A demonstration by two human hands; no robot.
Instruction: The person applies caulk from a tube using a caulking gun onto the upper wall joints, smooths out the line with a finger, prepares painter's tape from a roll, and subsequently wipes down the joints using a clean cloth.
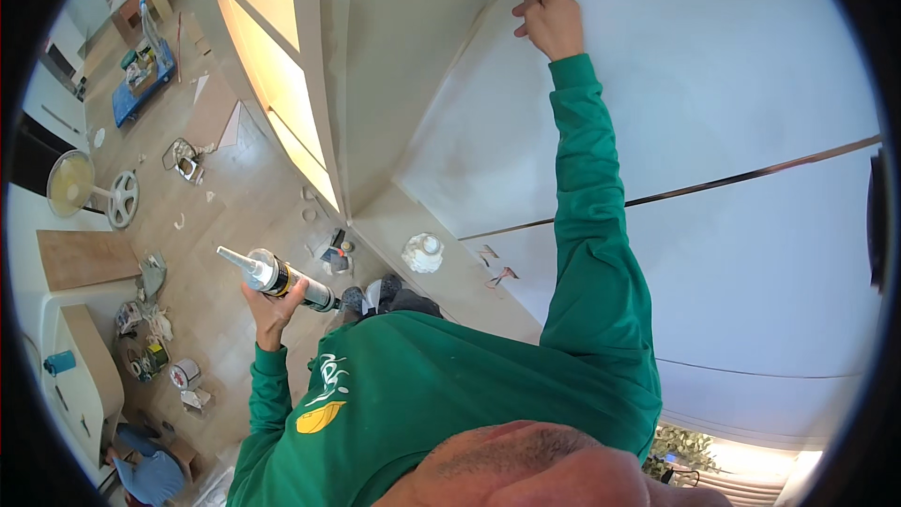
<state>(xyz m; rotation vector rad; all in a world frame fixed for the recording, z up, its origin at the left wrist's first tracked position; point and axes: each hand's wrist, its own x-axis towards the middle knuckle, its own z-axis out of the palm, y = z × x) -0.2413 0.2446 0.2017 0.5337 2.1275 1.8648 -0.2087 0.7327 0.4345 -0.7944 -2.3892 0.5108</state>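
Note:
My left hand [269,308] is wrapped round a sealant cartridge [279,276] with a long pale nozzle, held at waist height over the floor. The nozzle points away to the upper left. My right hand [552,23] is raised high at the far end of the white wall panel [713,66]. Its index finger is stretched out, with the tip at the seam where the panel meets a beige side panel [394,56]. The other fingers are partly bent and hold nothing.
A crumpled white wad [423,253] lies on the ledge below the panel, near loose wires [503,277]. Lit shelves [272,47] stand left of the beige panel. A fan [71,184], a loaded blue trolley [141,84] and a crouching person in blue [150,477] are farther left.

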